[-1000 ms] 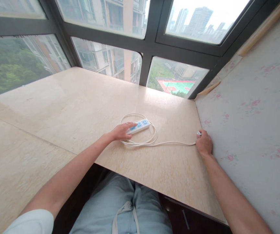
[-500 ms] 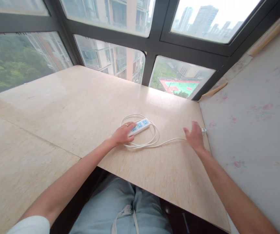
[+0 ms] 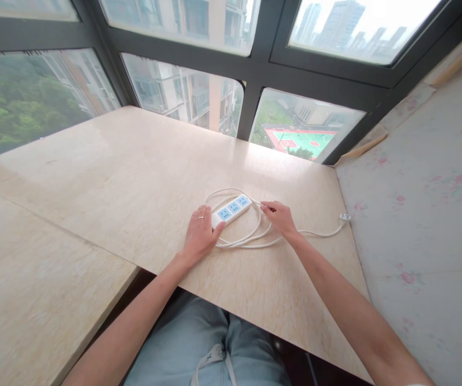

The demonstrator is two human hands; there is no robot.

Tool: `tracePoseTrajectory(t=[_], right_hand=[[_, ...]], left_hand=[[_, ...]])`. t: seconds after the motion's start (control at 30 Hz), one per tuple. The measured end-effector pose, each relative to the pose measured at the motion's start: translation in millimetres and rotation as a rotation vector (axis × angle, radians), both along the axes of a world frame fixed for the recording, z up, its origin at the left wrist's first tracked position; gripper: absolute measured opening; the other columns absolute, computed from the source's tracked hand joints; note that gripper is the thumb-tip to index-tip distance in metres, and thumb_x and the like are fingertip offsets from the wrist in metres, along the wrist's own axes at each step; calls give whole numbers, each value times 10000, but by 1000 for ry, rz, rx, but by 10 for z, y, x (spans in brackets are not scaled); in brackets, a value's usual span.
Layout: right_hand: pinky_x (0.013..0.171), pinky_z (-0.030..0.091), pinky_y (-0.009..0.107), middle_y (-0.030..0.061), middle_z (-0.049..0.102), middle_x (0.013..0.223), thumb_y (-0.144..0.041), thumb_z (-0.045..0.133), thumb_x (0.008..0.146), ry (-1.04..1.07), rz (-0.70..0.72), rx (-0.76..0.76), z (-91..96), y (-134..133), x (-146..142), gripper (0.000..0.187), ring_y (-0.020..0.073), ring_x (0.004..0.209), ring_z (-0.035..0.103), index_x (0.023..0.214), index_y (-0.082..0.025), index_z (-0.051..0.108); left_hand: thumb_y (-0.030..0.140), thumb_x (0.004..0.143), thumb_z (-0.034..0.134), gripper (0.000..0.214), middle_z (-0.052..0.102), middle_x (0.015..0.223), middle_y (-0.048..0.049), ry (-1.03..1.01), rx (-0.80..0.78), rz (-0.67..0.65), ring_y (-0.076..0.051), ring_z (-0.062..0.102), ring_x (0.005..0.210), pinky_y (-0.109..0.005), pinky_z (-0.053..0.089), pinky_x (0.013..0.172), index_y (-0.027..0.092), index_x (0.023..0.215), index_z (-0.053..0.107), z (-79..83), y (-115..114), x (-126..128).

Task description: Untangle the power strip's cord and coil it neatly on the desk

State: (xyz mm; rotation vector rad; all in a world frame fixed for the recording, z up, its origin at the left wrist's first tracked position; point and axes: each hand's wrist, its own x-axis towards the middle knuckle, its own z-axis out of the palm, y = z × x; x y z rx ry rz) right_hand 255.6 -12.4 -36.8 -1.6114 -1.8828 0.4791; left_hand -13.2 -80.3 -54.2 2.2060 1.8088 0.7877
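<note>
A white power strip (image 3: 234,207) with three blue socket faces lies slantwise on the pale marble-patterned ledge (image 3: 134,177). Its white cable (image 3: 250,237) is looped loosely around it and runs right to a plug (image 3: 345,217) beside the wall. My left hand (image 3: 199,233) rests against the strip's left end, fingers stretched out flat and thumb apart along its near edge. At the strip's right end, my right hand (image 3: 279,216) is closed in a pinch on the cable, above the loops.
Dark-framed windows (image 3: 250,69) border the ledge at the back. On the right stands a wall (image 3: 416,214) with flowered paper. A seam and a raised slab edge (image 3: 105,311) cross the left side, and my legs (image 3: 206,343) are below the front edge.
My right hand has moved left from near the plug to the cable beside the strip and closed on it. My left hand has slid back from the strip's top to its left end.
</note>
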Motion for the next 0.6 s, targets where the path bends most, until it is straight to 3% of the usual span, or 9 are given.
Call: tracePoseTrajectory(t=[0.27,0.4,0.6], right_hand=[[710,418,285,58,681,951,-256,503,884,-174,-260,-15,-90,88,-141,290,189,820,602,1033,-245,752],[741,416,270,72,650,922,-200,480,891,-311,-153,51,-69,170,-168,299,185,872,579,1018,-215,751],[804,435,333,125,659,1037,-229,473,914,-653,-33,39,159,151,-191,282,239,954,579,888,-187,751]], left_hand=[[503,897,486,717,406,1461,-246,67,24,-21,-363,323,1401,-539,237,1152,73,1438,294,15,-20,24],[517,887,501,731,424,1445,-249,81,29,-9,-360,343,1390,-520,257,1150,56,1425,320,0,-26,19],[641,902,419,764,509,1379,-221,22,0,19,-329,482,1286,-491,400,1052,86,1420,339,101,138,-133]])
